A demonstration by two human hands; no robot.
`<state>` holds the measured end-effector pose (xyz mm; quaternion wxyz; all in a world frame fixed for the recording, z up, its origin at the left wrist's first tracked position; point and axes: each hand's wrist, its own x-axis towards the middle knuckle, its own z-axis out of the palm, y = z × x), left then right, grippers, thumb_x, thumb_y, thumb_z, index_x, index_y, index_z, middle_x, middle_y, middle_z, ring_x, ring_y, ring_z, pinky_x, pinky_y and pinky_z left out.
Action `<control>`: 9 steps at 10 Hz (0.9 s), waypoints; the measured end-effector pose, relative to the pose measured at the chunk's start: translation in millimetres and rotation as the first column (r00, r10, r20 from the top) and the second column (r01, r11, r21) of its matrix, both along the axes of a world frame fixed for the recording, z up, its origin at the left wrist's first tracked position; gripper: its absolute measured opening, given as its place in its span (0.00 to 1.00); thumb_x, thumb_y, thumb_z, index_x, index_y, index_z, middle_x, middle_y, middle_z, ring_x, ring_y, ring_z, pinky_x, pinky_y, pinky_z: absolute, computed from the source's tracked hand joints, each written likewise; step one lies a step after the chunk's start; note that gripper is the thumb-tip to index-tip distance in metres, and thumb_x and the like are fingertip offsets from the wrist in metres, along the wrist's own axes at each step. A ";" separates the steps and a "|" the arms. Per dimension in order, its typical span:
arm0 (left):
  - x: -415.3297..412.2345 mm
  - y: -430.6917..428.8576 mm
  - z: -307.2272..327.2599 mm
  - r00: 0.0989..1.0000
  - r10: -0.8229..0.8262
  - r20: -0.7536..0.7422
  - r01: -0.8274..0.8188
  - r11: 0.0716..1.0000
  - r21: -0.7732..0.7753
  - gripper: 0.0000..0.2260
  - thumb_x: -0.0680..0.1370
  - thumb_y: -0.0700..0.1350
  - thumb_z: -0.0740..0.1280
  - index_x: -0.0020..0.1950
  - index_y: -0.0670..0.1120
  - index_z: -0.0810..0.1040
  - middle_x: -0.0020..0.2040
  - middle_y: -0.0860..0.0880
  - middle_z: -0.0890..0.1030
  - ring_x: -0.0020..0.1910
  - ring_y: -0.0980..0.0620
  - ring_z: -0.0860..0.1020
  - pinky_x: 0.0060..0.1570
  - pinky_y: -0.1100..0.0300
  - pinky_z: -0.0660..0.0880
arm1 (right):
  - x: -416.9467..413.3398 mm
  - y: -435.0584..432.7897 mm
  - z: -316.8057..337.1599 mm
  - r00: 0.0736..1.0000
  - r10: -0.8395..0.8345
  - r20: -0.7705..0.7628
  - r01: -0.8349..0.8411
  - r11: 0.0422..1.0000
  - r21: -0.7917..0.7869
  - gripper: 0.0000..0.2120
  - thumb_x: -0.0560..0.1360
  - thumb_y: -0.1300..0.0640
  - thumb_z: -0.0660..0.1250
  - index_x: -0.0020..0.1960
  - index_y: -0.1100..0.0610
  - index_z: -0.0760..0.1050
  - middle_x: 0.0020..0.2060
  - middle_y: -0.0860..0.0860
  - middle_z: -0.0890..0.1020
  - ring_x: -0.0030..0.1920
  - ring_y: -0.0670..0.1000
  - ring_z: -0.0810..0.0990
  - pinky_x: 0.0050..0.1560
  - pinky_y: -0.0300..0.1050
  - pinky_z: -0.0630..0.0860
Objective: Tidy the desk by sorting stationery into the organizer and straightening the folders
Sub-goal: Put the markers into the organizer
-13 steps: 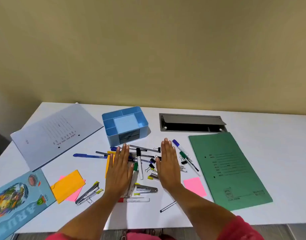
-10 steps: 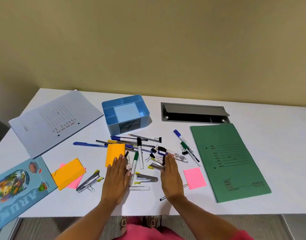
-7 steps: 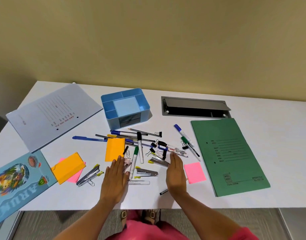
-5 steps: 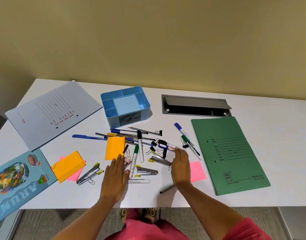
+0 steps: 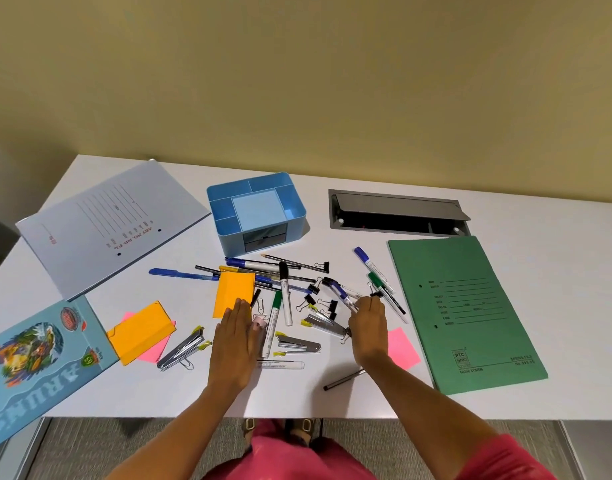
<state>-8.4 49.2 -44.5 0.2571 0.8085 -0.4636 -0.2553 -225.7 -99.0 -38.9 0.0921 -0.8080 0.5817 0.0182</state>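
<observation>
Pink sticky note (image 5: 403, 348) half under right hand (image 5: 368, 332)

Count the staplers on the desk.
3. One stapler lies left of the left hand, one sits between the hands, and one lies just left of the right hand. Clutter may hide more.

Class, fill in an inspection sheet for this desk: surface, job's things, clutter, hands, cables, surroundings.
Surface: white desk, strewn.
Job's things: blue organizer, compartments look empty; grey folder skewed; green folder; illustrated blue folder skewed.
Clutter: pens, markers, binder clips, staplers, orange pads, pink notes.
Hands: left hand flat; right hand reaching among markers, grip unclear.
Cables: nothing seen; cable hatch open.
Surroundings: plain wall.
</observation>
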 end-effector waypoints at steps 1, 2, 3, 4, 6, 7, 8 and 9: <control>6.5 -12.5 8.8 1.000 0.002 0.018 -0.001 0.998 -0.062 0.29 0.81 0.56 0.46 0.77 0.41 0.53 0.78 0.44 0.54 0.78 0.46 0.51 0.77 0.51 0.49 | 11.4 0.9 11.1 0.962 0.007 0.271 0.028 0.992 -0.123 0.08 0.68 0.72 0.67 0.46 0.68 0.75 0.46 0.65 0.75 0.47 0.65 0.75 0.44 0.59 0.75; 15.7 -33.0 21.9 0.978 0.165 -0.131 -0.183 0.973 -0.138 0.23 0.82 0.45 0.57 0.75 0.41 0.59 0.75 0.41 0.63 0.74 0.42 0.61 0.73 0.49 0.59 | 30.3 -3.6 23.8 0.823 -0.137 0.551 0.192 0.980 -0.044 0.07 0.75 0.64 0.62 0.52 0.59 0.68 0.48 0.56 0.72 0.45 0.52 0.71 0.43 0.48 0.71; 27.2 -57.8 38.5 0.895 0.356 -0.267 -0.392 0.915 -0.093 0.24 0.82 0.51 0.53 0.77 0.45 0.58 0.75 0.43 0.64 0.74 0.42 0.63 0.72 0.49 0.58 | 52.9 -17.4 41.5 0.653 -0.117 0.748 0.170 0.985 0.007 0.07 0.77 0.64 0.62 0.49 0.54 0.67 0.45 0.55 0.72 0.40 0.52 0.72 0.39 0.48 0.75; 45.6 -83.8 55.2 0.750 0.526 -0.401 -0.587 0.809 -0.034 0.21 0.83 0.50 0.53 0.75 0.45 0.61 0.74 0.43 0.66 0.72 0.40 0.65 0.70 0.47 0.61 | 76.8 -33.4 66.8 0.510 -0.159 0.845 0.194 0.979 0.067 0.09 0.77 0.63 0.63 0.47 0.51 0.67 0.47 0.55 0.74 0.43 0.53 0.79 0.44 0.51 0.80; 84.6 -121.4 66.3 0.633 0.592 -0.500 -0.669 0.743 0.033 0.21 0.83 0.49 0.55 0.74 0.45 0.64 0.73 0.44 0.68 0.71 0.41 0.67 0.70 0.46 0.63 | 122.1 -74.6 97.3 0.400 -0.207 0.893 0.214 0.968 0.129 0.08 0.77 0.60 0.66 0.55 0.59 0.72 0.51 0.57 0.80 0.47 0.51 0.82 0.47 0.37 0.81; 98.5 -132.4 65.1 0.624 0.559 -0.546 -0.636 0.769 0.060 0.20 0.82 0.48 0.57 0.74 0.46 0.66 0.72 0.44 0.70 0.69 0.41 0.69 0.69 0.44 0.67 | 139.8 -94.0 106.3 0.444 -0.134 0.886 0.193 0.980 0.052 0.07 0.77 0.62 0.66 0.54 0.62 0.73 0.48 0.58 0.80 0.45 0.50 0.80 0.39 0.20 0.72; 107.2 -137.8 63.1 0.642 0.526 -0.558 -0.597 0.799 0.067 0.19 0.82 0.43 0.58 0.73 0.46 0.66 0.71 0.43 0.71 0.67 0.40 0.71 0.66 0.43 0.70 | 152.1 -108.2 107.8 0.501 -0.059 0.864 0.139 0.990 -0.013 0.04 0.76 0.64 0.66 0.51 0.63 0.74 0.46 0.58 0.80 0.45 0.51 0.80 0.42 0.29 0.75; 114.1 -139.7 60.9 0.654 0.483 -0.583 -0.556 0.829 0.063 0.19 0.82 0.41 0.57 0.73 0.48 0.66 0.70 0.43 0.72 0.67 0.40 0.71 0.62 0.44 0.74 | 161.2 -119.3 101.7 0.566 -0.040 0.823 0.113 0.993 -0.030 0.05 0.76 0.63 0.67 0.52 0.62 0.76 0.47 0.57 0.79 0.44 0.49 0.80 0.44 0.37 0.78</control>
